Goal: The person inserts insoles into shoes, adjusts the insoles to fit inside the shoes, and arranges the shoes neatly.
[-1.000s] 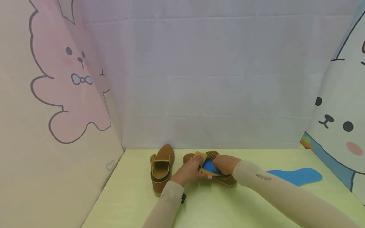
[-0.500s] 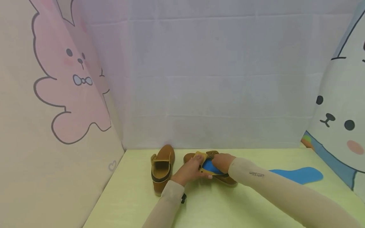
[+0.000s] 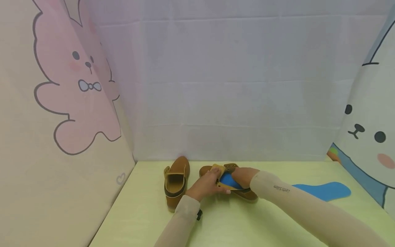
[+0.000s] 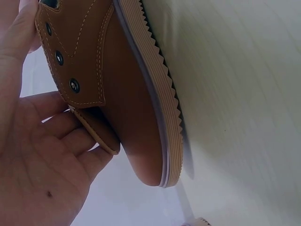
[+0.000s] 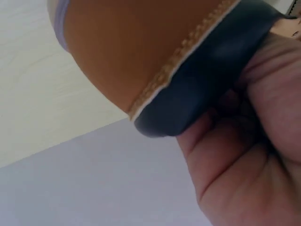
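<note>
A brown leather shoe (image 3: 248, 196) lies slantwise on the table with a blue insole (image 3: 229, 181) inside it. My left hand (image 3: 205, 185) grips the shoe near its opening; in the left wrist view its fingers hold back the tongue (image 4: 101, 132), and the thumb lies along the eyelet flap (image 4: 70, 56). My right hand (image 3: 245, 176) reaches into the shoe over the insole. Its fingertips are hidden there. In the right wrist view, that hand (image 5: 244, 174) sits against the dark padded collar (image 5: 202, 80) at the heel.
A matching brown shoe (image 3: 176, 200) stands to the left, toe toward the back curtain (image 3: 234, 103). A second blue insole (image 3: 327, 191) lies on the pale yellow table (image 3: 139, 206) at the right, partly behind the right sleeve. Printed cloth hangs on both sides.
My right hand shifts slightly within the shoe, its wrist and sleeve moving a little back and forth. The left hand keeps its hold, and the shoe and insoles stay in place.
</note>
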The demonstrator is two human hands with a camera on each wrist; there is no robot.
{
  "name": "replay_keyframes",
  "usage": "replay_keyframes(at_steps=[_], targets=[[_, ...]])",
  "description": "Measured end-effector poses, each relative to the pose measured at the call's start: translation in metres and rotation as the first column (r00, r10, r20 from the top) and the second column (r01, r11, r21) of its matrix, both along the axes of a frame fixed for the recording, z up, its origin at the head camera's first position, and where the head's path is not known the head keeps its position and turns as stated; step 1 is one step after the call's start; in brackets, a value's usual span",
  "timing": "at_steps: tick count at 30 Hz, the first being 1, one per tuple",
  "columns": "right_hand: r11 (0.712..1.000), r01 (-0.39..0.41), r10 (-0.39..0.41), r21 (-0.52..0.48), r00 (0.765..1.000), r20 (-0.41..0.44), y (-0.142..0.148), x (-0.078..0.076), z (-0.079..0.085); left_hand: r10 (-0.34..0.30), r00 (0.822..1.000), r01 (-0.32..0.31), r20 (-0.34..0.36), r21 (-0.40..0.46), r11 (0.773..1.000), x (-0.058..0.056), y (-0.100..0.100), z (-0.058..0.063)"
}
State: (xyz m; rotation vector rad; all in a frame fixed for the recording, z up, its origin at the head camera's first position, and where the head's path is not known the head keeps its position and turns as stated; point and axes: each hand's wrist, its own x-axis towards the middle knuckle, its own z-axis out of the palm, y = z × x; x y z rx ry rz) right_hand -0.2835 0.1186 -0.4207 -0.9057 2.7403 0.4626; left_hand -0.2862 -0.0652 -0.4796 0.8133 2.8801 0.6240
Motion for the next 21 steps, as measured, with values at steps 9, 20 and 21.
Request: replay_keyframes(at_steps=[9, 20, 21], targets=[[0.991, 0.12, -0.114, -0.062, 0.99, 0.088, -0.0039, 0.0031, 0.0058, -0.008, 0.999, 0.008, -0.035, -0.002, 1.0, -0.0024, 0.0005, -0.0022], [0.976, 0.192, -0.178, -0.103, 0.975, 0.13, -0.0032, 0.0066, 0.0086, -0.026, 0.999, 0.026, -0.039, 0.017, 1.0, -0.0012, 0.0013, -0.0002], [0.975, 0.192, -0.177, -0.11, 0.975, 0.131, -0.0027, 0.0065, 0.0094, -0.024, 0.999, 0.025, -0.036, 0.022, 0.999, -0.0011, 0.0011, 0.0005]])
